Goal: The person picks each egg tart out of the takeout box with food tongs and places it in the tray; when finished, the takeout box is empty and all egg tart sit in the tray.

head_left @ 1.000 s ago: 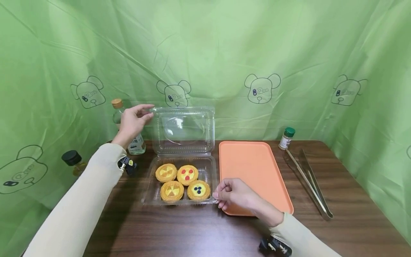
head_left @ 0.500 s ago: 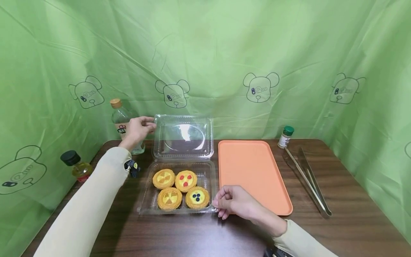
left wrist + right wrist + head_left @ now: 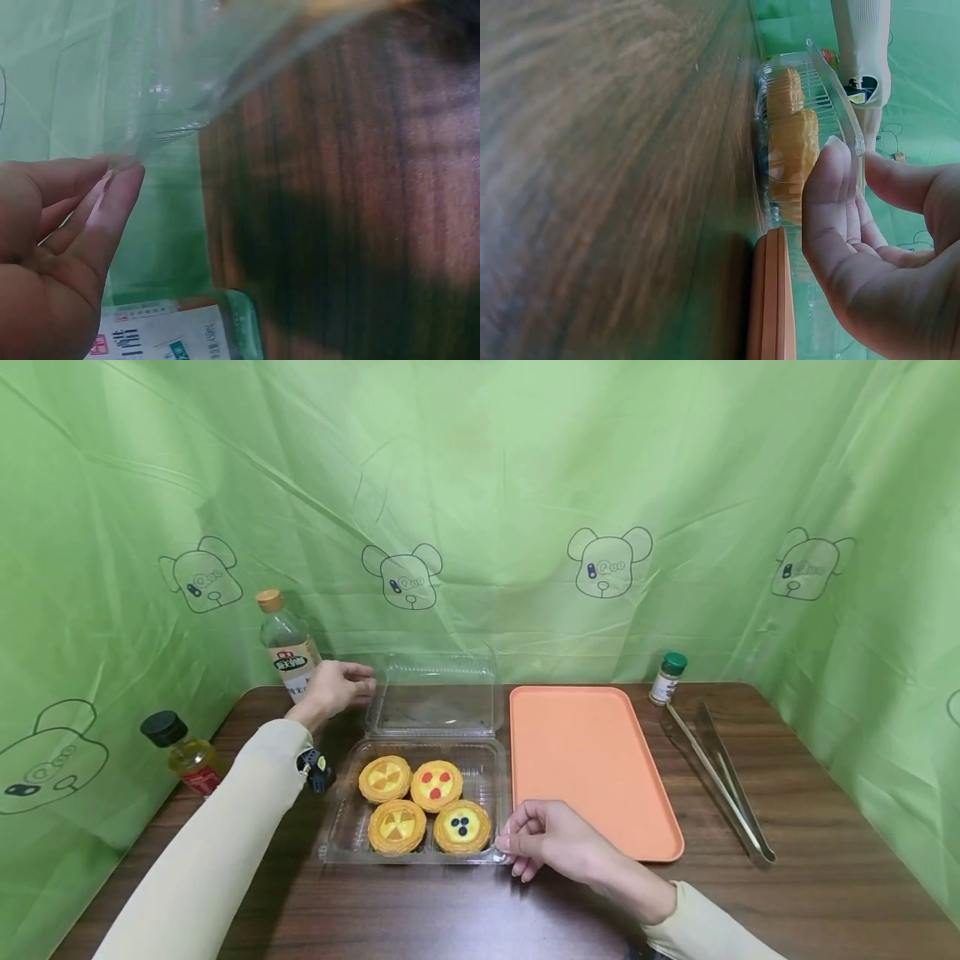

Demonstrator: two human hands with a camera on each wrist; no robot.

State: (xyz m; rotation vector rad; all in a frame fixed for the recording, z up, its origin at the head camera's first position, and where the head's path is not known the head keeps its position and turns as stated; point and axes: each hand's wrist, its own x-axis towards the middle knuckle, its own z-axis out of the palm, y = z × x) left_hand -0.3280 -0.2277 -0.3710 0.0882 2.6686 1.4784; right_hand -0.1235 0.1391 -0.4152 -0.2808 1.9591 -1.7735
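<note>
In the head view, a clear plastic clamshell container [image 3: 405, 860] lies on the table with its lid [image 3: 435, 703] raised and leaning back. Several egg tarts sit inside: one with red spots [image 3: 437, 785], one with dark blue spots [image 3: 462, 827], and others with yellow wedges [image 3: 397, 827]. My left hand [image 3: 335, 687] pinches the lid's far left corner; the left wrist view shows thumb and fingertips meeting on the clear plastic [image 3: 176, 112]. At the front right corner of the container, my right hand [image 3: 558, 839] pinches the rim between thumb and fingers.
An orange tray [image 3: 585, 760] stands right of the container, beneath part of my right hand. Metal tongs [image 3: 723, 789] and a green-capped spice jar [image 3: 667, 679] are farther right. A labelled bottle [image 3: 288, 643] and a black-capped oil bottle [image 3: 187, 756] stand on the left. Green cloth surrounds the table.
My left hand has lowered with the lid, which leans farther back. The container has slid a little toward the table's front, my right hand moving with it.
</note>
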